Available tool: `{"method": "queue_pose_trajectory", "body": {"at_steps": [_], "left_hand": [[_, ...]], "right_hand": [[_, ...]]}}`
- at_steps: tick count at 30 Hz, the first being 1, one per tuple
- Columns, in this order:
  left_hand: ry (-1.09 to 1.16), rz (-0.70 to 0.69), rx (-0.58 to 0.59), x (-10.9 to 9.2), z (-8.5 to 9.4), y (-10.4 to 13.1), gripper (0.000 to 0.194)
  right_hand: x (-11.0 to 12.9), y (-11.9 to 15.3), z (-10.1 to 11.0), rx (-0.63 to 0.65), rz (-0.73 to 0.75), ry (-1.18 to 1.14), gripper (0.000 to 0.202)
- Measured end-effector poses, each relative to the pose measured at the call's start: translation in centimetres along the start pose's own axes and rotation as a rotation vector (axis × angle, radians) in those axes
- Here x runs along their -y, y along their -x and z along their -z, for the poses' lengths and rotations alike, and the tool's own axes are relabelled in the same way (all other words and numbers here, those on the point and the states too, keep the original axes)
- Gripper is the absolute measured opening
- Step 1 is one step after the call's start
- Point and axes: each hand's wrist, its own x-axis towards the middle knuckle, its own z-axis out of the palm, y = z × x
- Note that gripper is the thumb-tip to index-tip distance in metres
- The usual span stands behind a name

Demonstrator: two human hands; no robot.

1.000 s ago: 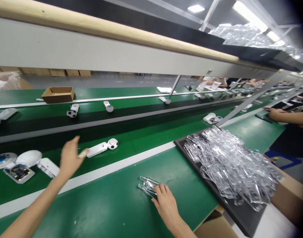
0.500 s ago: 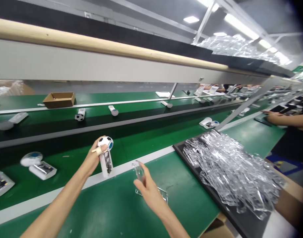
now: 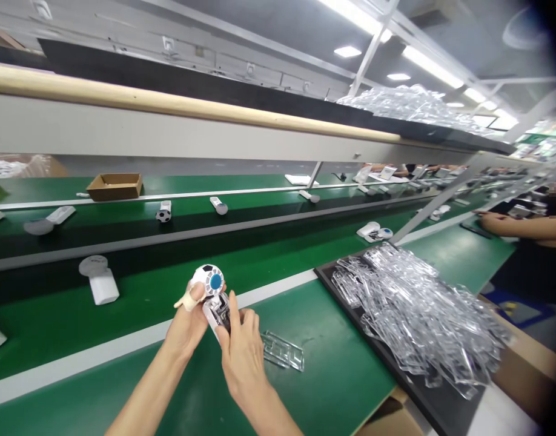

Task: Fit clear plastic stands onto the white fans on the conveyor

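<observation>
My left hand point(image 3: 190, 321), a pale wrap on one finger, grips a white handheld device with a soccer-ball-patterned round head point(image 3: 208, 280) and a blue disc on it. The device's body point(image 3: 217, 312) hangs below the head, its dark inside showing. Against that body my right hand point(image 3: 245, 348) is closed, thumb and fingers around a clear plastic piece that is mostly hidden by the fingers. Beside the right hand, several clear plastic frames point(image 3: 284, 351) lie on the green tabletop point(image 3: 323, 345).
A black tray point(image 3: 350, 312) heaped with clear plastic parts point(image 3: 418, 315) stands to the right. White devices lie along the green belt point(image 3: 260, 260), one point(image 3: 103, 284) at the left. Beyond is a cardboard box point(image 3: 114, 188). A slanted post point(image 3: 435, 200) and another person's arm point(image 3: 523, 227) are at right.
My right hand has brought the clear plastic piece left to the device. My left hand has moved slightly right and down, tilting the device. Devices on the near belt have shifted.
</observation>
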Motion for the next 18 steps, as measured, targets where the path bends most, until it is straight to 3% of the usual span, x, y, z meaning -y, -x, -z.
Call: {"method": "queue_pose_trajectory", "body": {"at_steps": [6, 10, 16, 18], "left_hand": [[-0.058, -0.079, -0.001, -0.5, -1.1, 1.5, 0.055], [-0.053, -0.064, -0.019, -0.9, -1.1, 2.4, 0.058], [-0.338, 0.16, 0.015, 1.4, 1.3, 3.3, 0.059], [-0.474, 0.154, -0.031, 2.6, 2.0, 3.1, 0.061]], "right_hand": [[0.9, 0.8, 0.9, 0.013, 0.021, -0.016, 0.053], [0.6, 2.0, 1.8, 0.116, 0.048, -0.162, 0.057], [0.3, 2.8, 4.2, 0.171, 0.093, -0.141, 0.061], [0.2, 2.7, 4.5, 0.16, 0.043, -0.217, 0.052]]}}
